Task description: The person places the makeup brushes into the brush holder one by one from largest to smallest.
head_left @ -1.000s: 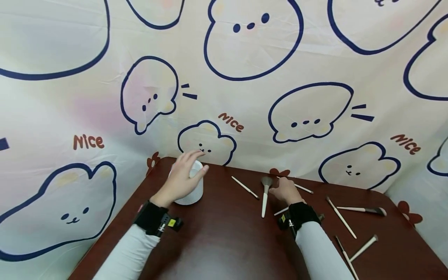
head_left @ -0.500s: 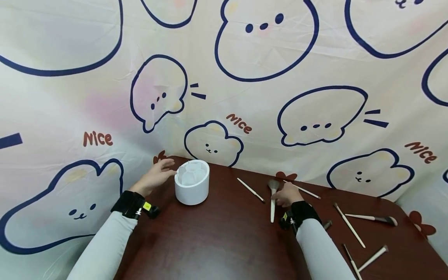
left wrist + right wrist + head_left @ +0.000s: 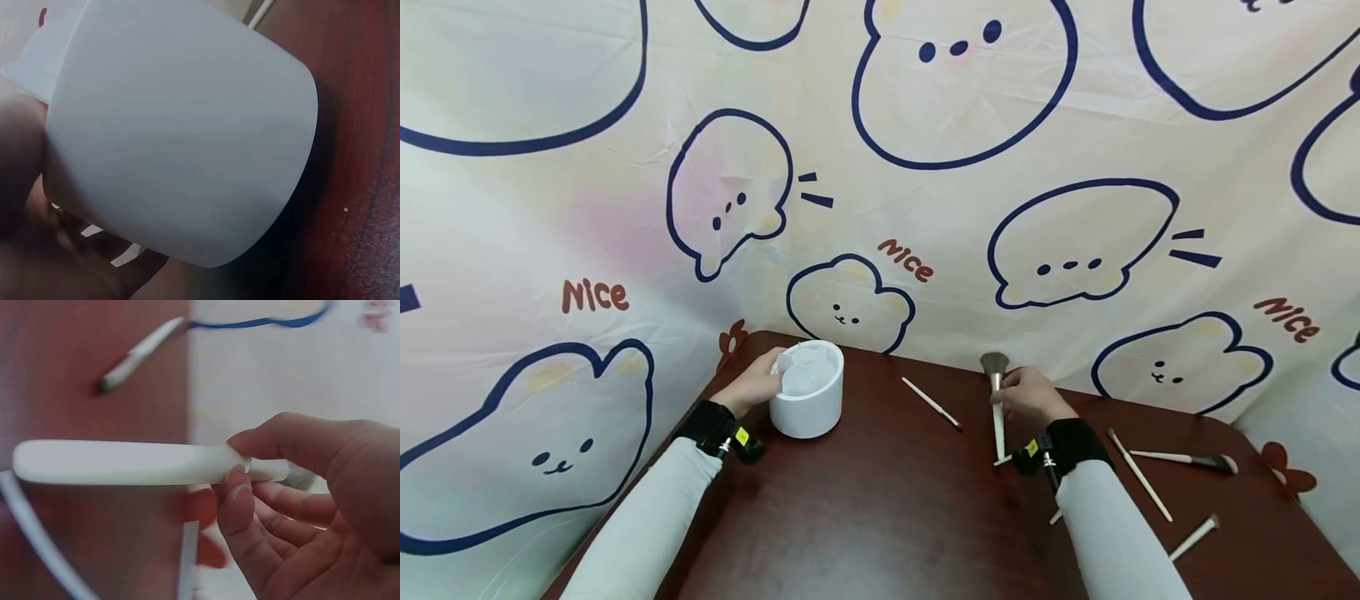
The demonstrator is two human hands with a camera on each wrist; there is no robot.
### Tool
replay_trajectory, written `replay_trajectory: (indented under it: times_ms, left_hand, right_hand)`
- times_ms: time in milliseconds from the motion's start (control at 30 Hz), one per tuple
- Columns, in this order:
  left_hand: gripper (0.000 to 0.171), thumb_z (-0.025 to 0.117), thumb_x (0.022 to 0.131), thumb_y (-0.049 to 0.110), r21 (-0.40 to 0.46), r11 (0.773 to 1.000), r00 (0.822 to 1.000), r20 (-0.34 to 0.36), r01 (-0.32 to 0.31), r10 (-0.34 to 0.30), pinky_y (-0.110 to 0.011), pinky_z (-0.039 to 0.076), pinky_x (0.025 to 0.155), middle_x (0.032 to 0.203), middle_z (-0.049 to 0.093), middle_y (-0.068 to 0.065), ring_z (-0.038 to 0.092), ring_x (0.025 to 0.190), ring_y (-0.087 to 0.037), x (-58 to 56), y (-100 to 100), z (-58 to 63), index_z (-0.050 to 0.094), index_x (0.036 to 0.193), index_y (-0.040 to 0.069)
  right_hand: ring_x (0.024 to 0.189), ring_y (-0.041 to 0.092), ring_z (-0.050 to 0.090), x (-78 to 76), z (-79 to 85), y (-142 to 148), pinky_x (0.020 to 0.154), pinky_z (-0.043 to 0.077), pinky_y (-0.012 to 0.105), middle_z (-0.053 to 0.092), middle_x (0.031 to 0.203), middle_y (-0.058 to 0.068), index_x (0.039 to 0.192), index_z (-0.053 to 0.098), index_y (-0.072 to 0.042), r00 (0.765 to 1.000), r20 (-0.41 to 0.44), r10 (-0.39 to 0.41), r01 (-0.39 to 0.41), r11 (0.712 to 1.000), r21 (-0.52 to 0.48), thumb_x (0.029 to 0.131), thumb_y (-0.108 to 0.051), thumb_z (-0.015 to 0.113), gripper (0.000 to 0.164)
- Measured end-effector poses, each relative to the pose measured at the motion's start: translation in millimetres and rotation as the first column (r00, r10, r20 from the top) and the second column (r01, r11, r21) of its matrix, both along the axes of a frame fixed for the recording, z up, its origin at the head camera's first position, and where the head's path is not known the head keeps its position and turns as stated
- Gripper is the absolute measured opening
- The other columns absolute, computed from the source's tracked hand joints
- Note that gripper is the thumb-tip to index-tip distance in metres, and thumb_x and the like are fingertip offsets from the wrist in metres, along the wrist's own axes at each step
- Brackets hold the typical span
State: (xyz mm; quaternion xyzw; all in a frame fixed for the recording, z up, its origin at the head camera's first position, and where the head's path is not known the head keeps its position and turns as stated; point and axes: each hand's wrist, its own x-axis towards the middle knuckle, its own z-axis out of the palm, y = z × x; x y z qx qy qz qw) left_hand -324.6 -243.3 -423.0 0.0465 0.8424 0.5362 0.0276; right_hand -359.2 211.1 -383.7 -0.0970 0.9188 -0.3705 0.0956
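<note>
At the left of the table stands a round white brush holder [image 3: 808,414] with dividers inside. My left hand [image 3: 751,385] grips its left side, thumb at the rim; in the left wrist view the holder's smooth wall [image 3: 181,131] fills the middle, with fingers curled along its edge. My right hand [image 3: 1036,395] pinches a large makeup brush [image 3: 998,429], bristles up and handle pointing down. In the right wrist view, thumb and fingertips hold the white handle [image 3: 119,464] near the ferrule; the grey bristles [image 3: 300,477] are partly hidden behind the fingers.
A thin brush [image 3: 931,403] lies between holder and right hand. Farther right lie more brushes, among them a slim one [image 3: 1139,475], a dark-tipped one [image 3: 1183,459] and a short one [image 3: 1195,537]. A patterned cloth [image 3: 955,217] hangs along the table's back edge.
My left hand has gone from above the holder round to its left side and now grips it. The right hand has picked the large brush up off the table.
</note>
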Motion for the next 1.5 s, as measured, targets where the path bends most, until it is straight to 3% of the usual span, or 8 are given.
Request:
replay_trajectory:
  times_ms: [200, 367, 533, 700, 800, 933, 1200, 1500]
  left_hand:
    - [0.051, 0.057, 0.078, 0.000, -0.049, 0.999, 0.999, -0.037, 0.022, -0.024, -0.055, 0.035, 0.096, 0.123, 0.051, -0.012, 0.045, 0.109, -0.028, 12.8, 15, 0.8, 0.044, 0.128, 0.006]
    - [0.051, 0.058, 0.071, -0.005, -0.019, 0.995, 0.992, -0.078, 0.099, -0.100, -0.051, 0.039, 0.091, 0.114, 0.056, -0.009, 0.049, 0.102, -0.024, 30.7, 45, 7.6, 0.050, 0.121, 0.007]
    - [0.047, 0.058, 0.071, -0.006, -0.017, 0.981, 0.978, -0.068, 0.196, -0.196, -0.049, 0.041, 0.088, 0.109, 0.056, -0.007, 0.051, 0.100, -0.022, 61.1, 78, 26.6, 0.049, 0.115, 0.007]
    - [0.048, 0.059, 0.072, -0.004, -0.051, 0.956, 0.951, -0.098, 0.290, -0.294, -0.048, 0.042, 0.087, 0.112, 0.056, -0.007, 0.051, 0.102, -0.021, 70.1, 101, 21.3, 0.047, 0.118, 0.007]
    - [0.051, 0.060, 0.073, -0.001, -0.057, 0.953, 0.947, -0.106, 0.298, -0.303, -0.049, 0.041, 0.088, 0.115, 0.056, -0.004, 0.050, 0.105, -0.020, 65.4, 110, 8.3, 0.046, 0.121, 0.011]
    - [0.058, 0.059, 0.074, 0.000, -0.066, 0.954, 0.948, -0.112, 0.293, -0.299, -0.048, 0.040, 0.089, 0.118, 0.055, 0.001, 0.048, 0.107, -0.016, 57.8, 116, -6.0, 0.044, 0.127, 0.018]
    - [0.080, 0.048, 0.068, -0.008, -0.063, 0.953, 0.948, -0.099, 0.296, -0.301, -0.040, 0.042, 0.079, 0.117, 0.053, 0.005, 0.049, 0.098, -0.017, 57.8, 119, -6.3, 0.038, 0.133, 0.037]
    - [0.080, 0.051, 0.071, -0.005, -0.088, 0.960, 0.957, -0.093, 0.267, -0.275, -0.042, 0.041, 0.082, 0.124, 0.051, 0.003, 0.047, 0.100, -0.018, 59.4, 122, -8.4, 0.036, 0.136, 0.038]
  right_hand:
    - [0.072, 0.027, 0.061, 17.7, 54.4, -5, 0.058, 0.052, 0.028, 0.063, 0.092, 0.023, 0.110, 0.053, 0.010, 0.995, -0.091, -0.052, 0.031, 0.976, -0.216, 0.092, -0.018, 0.058, 0.033]
    - [0.074, 0.032, 0.063, 40.0, 81.8, -19, 0.058, 0.054, 0.030, 0.063, 0.094, 0.024, 0.111, 0.054, 0.005, 0.967, -0.243, -0.073, -0.008, 0.948, -0.317, 0.093, -0.028, 0.058, 0.038]
    - [0.073, 0.028, 0.064, 67.2, 105.5, -52, 0.058, 0.054, 0.031, 0.066, 0.093, 0.021, 0.111, 0.057, 0.000, 0.927, -0.371, -0.047, -0.115, 0.907, -0.404, 0.091, -0.024, 0.061, 0.031]
    - [0.075, 0.032, 0.063, 91.6, 118.7, -87, 0.061, 0.054, 0.038, 0.065, 0.093, 0.023, 0.105, 0.057, 0.001, 0.877, -0.479, 0.046, -0.282, 0.856, -0.434, 0.091, -0.010, 0.059, 0.018]
    - [0.075, 0.035, 0.062, 98.7, 116.6, -103, 0.062, 0.054, 0.044, 0.065, 0.091, 0.024, 0.103, 0.058, 0.005, 0.857, -0.504, 0.110, -0.351, 0.841, -0.412, 0.090, -0.004, 0.058, 0.015]
    - [0.074, 0.031, 0.063, 100.1, 104.1, -116, 0.062, 0.054, 0.043, 0.065, 0.089, 0.022, 0.100, 0.060, 0.006, 0.852, -0.493, 0.174, -0.384, 0.848, -0.365, 0.089, -0.002, 0.059, 0.013]
    - [0.073, 0.016, 0.062, 81.1, 51.3, -124, 0.062, 0.052, 0.033, 0.068, 0.083, 0.004, 0.095, 0.066, -0.012, 0.868, -0.464, 0.177, -0.323, 0.911, -0.255, 0.086, -0.015, 0.067, 0.009]
    - [0.073, 0.008, 0.059, 77.6, 27.3, -133, 0.062, 0.051, 0.031, 0.066, 0.079, -0.008, 0.091, 0.068, -0.018, 0.893, -0.417, 0.172, -0.259, 0.952, -0.163, 0.082, -0.022, 0.071, 0.010]
